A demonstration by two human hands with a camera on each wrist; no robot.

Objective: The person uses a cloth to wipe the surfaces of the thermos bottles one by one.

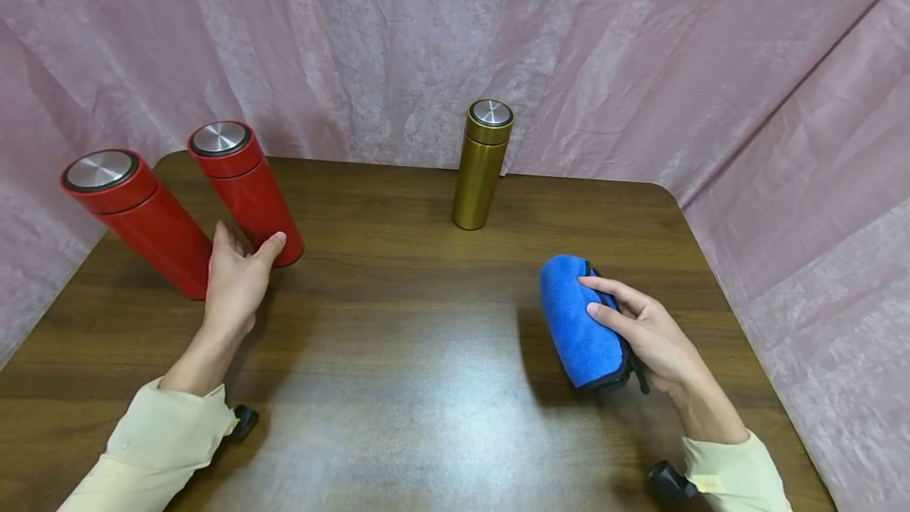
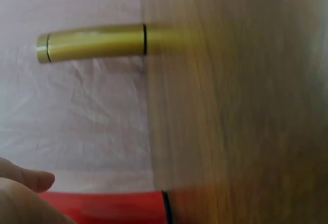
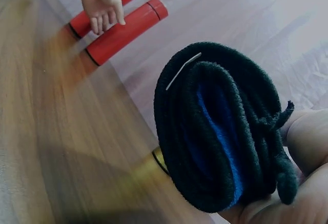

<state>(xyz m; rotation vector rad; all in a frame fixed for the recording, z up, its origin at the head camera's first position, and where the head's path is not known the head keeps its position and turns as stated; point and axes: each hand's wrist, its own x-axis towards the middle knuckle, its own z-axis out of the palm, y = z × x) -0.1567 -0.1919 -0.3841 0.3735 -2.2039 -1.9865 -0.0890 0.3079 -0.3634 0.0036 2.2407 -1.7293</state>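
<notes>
Two red thermos bottles, the outer one [image 1: 162,235] and the inner one [image 1: 249,192], stand upright at the left. My left hand [image 1: 233,279] is at them, thumb spread over the inner bottle's lower side and fingers at the gap between the bottles; no grip shows. The right wrist view has this hand [image 3: 101,6] in front of both bottles. My right hand [image 1: 650,334] holds a rolled blue towel [image 1: 579,322] with black edging and a black cord, thumb and fingers on its right side. The towel's rolled end [image 3: 218,131] fills the right wrist view.
A gold thermos bottle [image 1: 479,168] stands upright near the back edge of the brown wooden table [image 1: 384,385]. Pink curtains [image 1: 398,46] hang behind the table and along its sides. The left wrist view is partly blurred.
</notes>
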